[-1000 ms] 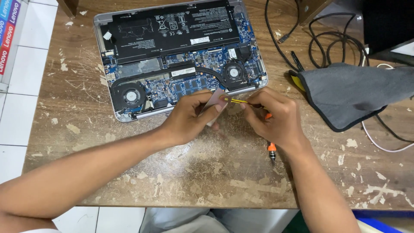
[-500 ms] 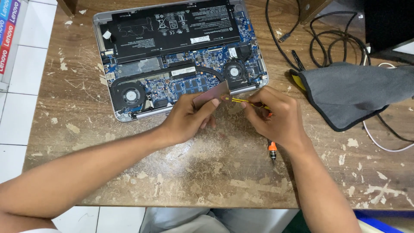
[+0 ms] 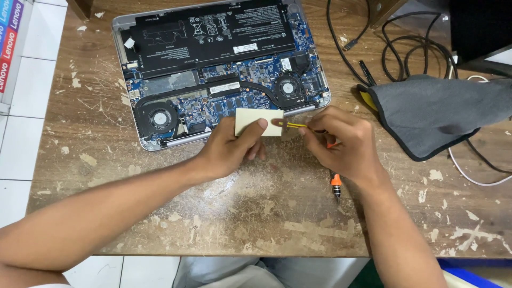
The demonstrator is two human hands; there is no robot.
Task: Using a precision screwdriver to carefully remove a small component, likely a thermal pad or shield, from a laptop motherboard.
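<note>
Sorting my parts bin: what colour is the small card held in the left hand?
Pale cream card, clearest in the head view.

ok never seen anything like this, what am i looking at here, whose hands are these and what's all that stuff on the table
This is one picture from a camera worn on a person's head, looking down at their own two bare hands over a worn wooden table.

At the far side lies an opened laptop, bottom cover off, so you see its insides: a large black battery, a blue circuit board and two round cooling fans.

The left hand holds a small pale, cream-coloured card between thumb and fingers. The right hand holds a thin yellow tool, its tip touching the card.

An orange-collared screwdriver pokes out from under the right hand. To the right lie a grey cloth and black cables.
</note>
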